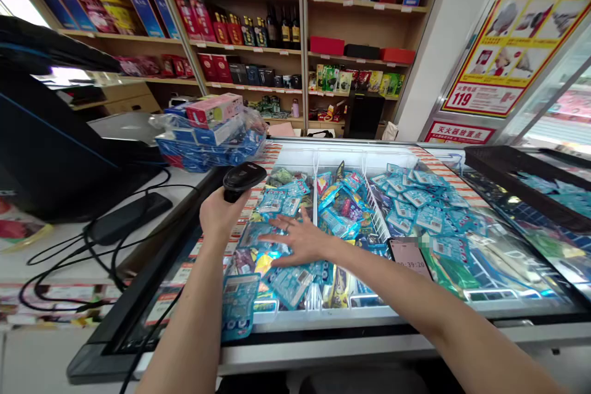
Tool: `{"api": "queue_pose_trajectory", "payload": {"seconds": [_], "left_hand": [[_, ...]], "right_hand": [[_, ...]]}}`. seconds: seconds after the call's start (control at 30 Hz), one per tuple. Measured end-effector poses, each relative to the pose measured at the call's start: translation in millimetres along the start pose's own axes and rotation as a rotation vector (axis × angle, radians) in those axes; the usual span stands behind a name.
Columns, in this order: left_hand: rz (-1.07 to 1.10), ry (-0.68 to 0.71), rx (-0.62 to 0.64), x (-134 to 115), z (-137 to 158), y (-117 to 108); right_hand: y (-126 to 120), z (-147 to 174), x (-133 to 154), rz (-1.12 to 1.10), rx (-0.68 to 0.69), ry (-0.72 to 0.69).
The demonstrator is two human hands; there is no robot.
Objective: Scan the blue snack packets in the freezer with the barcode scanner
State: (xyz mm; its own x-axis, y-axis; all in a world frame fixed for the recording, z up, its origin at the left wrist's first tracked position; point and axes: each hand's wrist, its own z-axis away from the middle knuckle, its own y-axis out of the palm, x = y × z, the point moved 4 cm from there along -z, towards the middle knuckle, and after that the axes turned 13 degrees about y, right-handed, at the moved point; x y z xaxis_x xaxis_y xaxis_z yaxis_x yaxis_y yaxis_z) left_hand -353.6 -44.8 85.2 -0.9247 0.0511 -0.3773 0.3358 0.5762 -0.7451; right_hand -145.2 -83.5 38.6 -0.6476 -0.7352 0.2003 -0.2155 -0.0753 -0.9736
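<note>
My left hand (217,215) is wrapped round the handle of a black barcode scanner (244,177), held up above the left side of the glass-topped freezer (332,319). Fingers spread, my right hand (302,239) reaches over small light-blue packets (290,286) lying on the glass; whether it presses on one I cannot tell. One blue packet (240,305) lies near the front edge, below the scanner. To the right, a larger heap of the same packets (420,197) is spread out. Beside my right forearm lies a phone (410,257) with its screen lit.
Wrapped boxes (212,129) stand behind the scanner. At left are a black monitor stand (50,141), an adapter (132,218) and tangled cables (95,258). A dark tray (535,181) holding more blue packets sits at right. Stocked shelves (302,49) line the back wall.
</note>
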Motion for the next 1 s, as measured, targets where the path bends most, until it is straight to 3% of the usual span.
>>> {"api": "queue_pose_trajectory", "payload": {"seconds": [0.1,0.2,0.27,0.4,0.5,0.57,0.83,1.0], "left_hand": [[0.022,-0.008,-0.02,8,2,-9],[0.054,-0.014,-0.018,14,5,-15],[0.066,-0.024,-0.018,15,6,-17],[0.078,-0.03,-0.023,12,8,-19],[0.083,-0.038,-0.022,10,9,-20],[0.075,-0.04,-0.023,11,9,-20],[0.004,0.007,0.08,9,11,-7],[-0.002,0.037,0.115,0,9,-1]], "right_hand": [[-8,-3,-27,0.048,-0.007,0.157],[-15,1,-35,0.083,-0.047,0.206],[-16,4,-20,0.096,-0.082,0.142],[-4,6,41,0.066,-0.053,-0.07],[9,2,74,0.045,-0.013,-0.109],[12,-2,77,0.07,-0.017,-0.113],[-3,-18,-19,0.141,-0.063,0.206],[-7,-15,-60,0.11,-0.046,0.348]]}}
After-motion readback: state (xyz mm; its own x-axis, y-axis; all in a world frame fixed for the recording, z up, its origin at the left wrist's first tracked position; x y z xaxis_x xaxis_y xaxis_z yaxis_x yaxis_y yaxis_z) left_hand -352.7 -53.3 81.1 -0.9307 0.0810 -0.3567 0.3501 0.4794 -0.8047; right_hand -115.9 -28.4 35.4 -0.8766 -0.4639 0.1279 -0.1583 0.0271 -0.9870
